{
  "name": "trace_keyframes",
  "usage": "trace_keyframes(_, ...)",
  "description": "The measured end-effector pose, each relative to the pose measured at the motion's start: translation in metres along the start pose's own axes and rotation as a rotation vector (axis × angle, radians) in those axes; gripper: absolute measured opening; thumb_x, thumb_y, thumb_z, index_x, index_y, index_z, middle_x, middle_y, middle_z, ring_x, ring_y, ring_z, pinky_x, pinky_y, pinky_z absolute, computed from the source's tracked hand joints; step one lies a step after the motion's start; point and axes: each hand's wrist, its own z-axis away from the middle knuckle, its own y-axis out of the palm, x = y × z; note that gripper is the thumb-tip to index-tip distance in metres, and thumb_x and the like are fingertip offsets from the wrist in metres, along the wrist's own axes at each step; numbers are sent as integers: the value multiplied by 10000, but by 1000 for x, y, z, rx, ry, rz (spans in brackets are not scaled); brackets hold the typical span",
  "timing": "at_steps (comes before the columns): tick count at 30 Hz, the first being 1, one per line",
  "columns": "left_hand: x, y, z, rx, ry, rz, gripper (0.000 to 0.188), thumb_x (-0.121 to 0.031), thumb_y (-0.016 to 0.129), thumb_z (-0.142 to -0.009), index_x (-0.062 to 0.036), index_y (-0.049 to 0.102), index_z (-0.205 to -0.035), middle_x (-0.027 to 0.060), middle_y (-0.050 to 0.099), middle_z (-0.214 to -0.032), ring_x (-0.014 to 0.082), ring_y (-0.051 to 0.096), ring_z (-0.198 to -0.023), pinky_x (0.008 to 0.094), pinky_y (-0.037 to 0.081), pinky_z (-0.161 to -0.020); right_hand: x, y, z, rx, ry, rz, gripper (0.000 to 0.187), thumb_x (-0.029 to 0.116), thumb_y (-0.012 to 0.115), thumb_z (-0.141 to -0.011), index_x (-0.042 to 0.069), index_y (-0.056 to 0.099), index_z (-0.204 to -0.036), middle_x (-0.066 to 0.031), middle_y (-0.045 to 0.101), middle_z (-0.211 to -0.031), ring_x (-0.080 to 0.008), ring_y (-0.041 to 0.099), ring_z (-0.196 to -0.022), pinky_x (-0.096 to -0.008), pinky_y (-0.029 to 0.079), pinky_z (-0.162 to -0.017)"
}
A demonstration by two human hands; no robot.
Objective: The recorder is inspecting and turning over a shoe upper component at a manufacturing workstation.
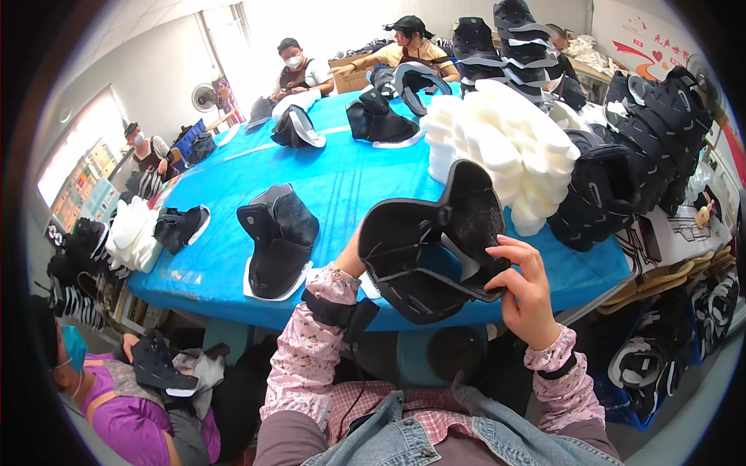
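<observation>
A black boot liner (412,283) is raised in front of me above the near edge of the blue table, its opening tilted toward me. My left hand (352,255) supports it from the left, with its fingers hidden behind the liner. On the right side, the thumb and fingers of my right hand (525,289) pinch the liner's edge. Another black boot liner with a white sole edge (278,245) stands on the table, just left of my left hand.
The blue-covered table (194,276) bears a pile of white foam pieces (497,140), a heap of black boot liners (602,194) and tall stacks behind. A person in purple (128,408) sits close on my left, holding a black boot. Others work at the far side.
</observation>
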Motion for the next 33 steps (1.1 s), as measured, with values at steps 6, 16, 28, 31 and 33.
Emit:
trace_keyframes(6, -52, 45, -11, 0, -144, -23, 473, -163, 596, -801, 6, 413, -1203, 98, 515, -1116, 133, 505, -1014, 249, 410, -884, 3, -2, -1, 10, -5, 26, 190, -126, 463, -559, 19, 526, -665, -115, 517, -1034, -312, 466, -1055, -367, 405, -839)
trace_keyframes(16, -42, 32, -10, 51, -123, 44, 480, -200, 581, -809, 4, 404, -1206, 107, 517, -1113, 151, 516, -1012, 266, 442, -858, 2, -2, 0, 12, -6, 22, 191, -127, 466, -567, 20, 528, -672, -112, 516, -1032, -306, 465, -1058, -352, 415, -819)
trace_keyframes(28, -14, -8, -4, 3, 170, -467, 361, -108, 521, -832, -15, 448, -1172, 77, 577, -999, 118, 555, -886, 246, 466, -781, 2, -1, 0, 14, -2, 22, 189, -130, 467, -566, 21, 523, -665, -112, 518, -1030, -307, 465, -1056, -350, 422, -806)
trace_keyframes(31, 12, -7, 10, -42, 12, -48, 390, -86, 579, -788, 1, 468, -1151, 104, 560, -1046, 127, 518, -958, 263, 434, -829, 3, 2, -1, 8, -9, 15, 190, -132, 464, -567, 21, 522, -663, -111, 518, -1034, -308, 464, -1058, -350, 421, -806)
trace_keyframes(33, -6, 12, 13, -131, -124, 338, 339, -113, 582, -792, -2, 515, -1105, 81, 579, -1022, 135, 550, -880, 260, 456, -753, 2, 1, 1, 12, 0, 30, 196, -135, 461, -569, 22, 523, -668, -111, 517, -1041, -308, 464, -1059, -351, 420, -806)
